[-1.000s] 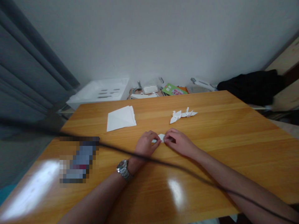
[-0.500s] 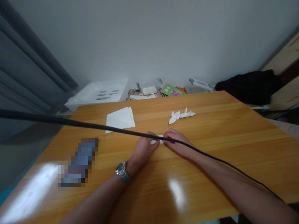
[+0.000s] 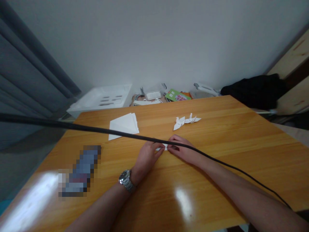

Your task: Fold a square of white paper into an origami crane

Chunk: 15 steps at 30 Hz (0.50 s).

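Apparently mid-fold: the left hand (image 3: 147, 157) and right hand (image 3: 182, 149) meet over a small white paper piece (image 3: 162, 148) near the middle of the table (image 3: 241, 145), fingers pinched narrow on it, pressing it flat. Next likely comes a firm crease along the edge. Finished paper cranes (image 3: 185, 121) sit farther off, a paper stack (image 3: 124, 125) far left.

No text can be read anywhere. The green booklet (image 3: 177, 95) beyond the tabletop's far edge carries print, but it is too small to read.
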Motion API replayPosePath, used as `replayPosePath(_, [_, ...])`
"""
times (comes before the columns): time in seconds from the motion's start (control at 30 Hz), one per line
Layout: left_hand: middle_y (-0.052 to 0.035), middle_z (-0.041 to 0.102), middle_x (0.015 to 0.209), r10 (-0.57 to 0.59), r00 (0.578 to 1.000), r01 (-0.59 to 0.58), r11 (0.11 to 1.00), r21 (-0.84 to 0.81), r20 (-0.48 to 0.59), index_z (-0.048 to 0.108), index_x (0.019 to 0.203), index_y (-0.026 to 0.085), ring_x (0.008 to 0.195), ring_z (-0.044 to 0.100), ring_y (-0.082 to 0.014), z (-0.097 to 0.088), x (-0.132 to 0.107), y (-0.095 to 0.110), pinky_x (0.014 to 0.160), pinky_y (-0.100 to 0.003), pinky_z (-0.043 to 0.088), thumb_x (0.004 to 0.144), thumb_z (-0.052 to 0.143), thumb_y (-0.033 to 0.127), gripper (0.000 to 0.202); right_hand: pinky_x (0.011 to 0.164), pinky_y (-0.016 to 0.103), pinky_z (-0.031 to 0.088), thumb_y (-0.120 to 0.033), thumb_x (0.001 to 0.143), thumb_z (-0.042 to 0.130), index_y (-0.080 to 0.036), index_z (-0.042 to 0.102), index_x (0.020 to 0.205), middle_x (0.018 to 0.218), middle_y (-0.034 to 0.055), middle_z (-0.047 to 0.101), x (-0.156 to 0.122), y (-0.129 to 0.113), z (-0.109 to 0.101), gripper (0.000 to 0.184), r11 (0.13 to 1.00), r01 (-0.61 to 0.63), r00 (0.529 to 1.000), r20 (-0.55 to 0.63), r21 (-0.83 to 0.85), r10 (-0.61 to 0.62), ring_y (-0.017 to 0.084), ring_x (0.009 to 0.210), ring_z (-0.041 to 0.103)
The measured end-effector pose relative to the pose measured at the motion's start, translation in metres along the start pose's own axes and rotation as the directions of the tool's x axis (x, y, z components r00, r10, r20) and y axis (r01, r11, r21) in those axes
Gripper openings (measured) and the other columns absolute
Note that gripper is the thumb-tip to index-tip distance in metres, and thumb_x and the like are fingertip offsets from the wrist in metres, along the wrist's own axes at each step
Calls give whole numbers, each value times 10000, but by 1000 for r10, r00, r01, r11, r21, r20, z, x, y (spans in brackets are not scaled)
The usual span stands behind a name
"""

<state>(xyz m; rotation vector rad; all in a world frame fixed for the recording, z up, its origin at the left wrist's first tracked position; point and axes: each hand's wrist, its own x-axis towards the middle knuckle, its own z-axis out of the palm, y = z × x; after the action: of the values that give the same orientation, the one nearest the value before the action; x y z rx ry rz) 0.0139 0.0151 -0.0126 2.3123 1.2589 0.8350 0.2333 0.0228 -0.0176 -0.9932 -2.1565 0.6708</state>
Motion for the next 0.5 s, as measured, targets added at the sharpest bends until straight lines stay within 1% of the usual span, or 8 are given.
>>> replayPosePath(0.07, [-53, 703, 1017, -3, 1000, 3, 1000, 27, 3, 730, 919, 218, 953, 645, -211, 0, 0, 1, 843, -334, 526, 928, 640, 222, 91, 708, 275, 495, -239, 963, 613, -206, 682, 897, 919, 42, 641, -1, 0, 0, 101, 999, 27, 1000, 12, -36, -27, 173, 831, 626])
replayPosePath(0.13, [-54, 701, 1020, 1, 1000, -2, 998, 65, 12, 727, 916, 214, 948, 640, -209, -1, -1, 2, 837, -331, 526, 936, 633, 231, 98, 741, 297, 498, -242, 970, 606, -206, 693, 900, 929, 53, 647, -2, 0, -1, 118, 989, 82, 996, 29, -122, -79, 187, 856, 618])
replayPosePath(0.27, [-61, 693, 1029, 64, 996, -73, 980, 188, 58, 717, 955, 210, 950, 637, -206, -4, -3, 6, 863, -345, 530, 971, 583, 241, 138, 844, 373, 502, -236, 963, 616, -219, 723, 963, 1018, 91, 673, -4, -1, -7, 108, 930, 209, 977, 108, -303, -184, 239, 960, 597])
replayPosePath(0.4, [-85, 694, 1122, 159, 980, -186, 944, 273, 119, 698, 1059, 202, 1033, 649, -219, -10, -8, 12, 941, -379, 538, 998, 535, 247, 181, 893, 392, 521, -237, 978, 593, -233, 717, 1122, 1076, 107, 694, -7, -1, -12, 190, 900, 266, 961, 167, -344, -220, 250, 1016, 612])
replayPosePath(0.5, [-103, 696, 1183, 214, 956, -271, 907, 323, 202, 669, 1152, 179, 1075, 660, -241, -16, -12, 15, 970, -408, 551, 1005, 512, 238, 222, 904, 389, 539, -253, 995, 569, -241, 708, 1182, 1126, 109, 707, -8, 1, -12, 234, 902, 257, 964, 160, -347, -213, 245, 1044, 628])
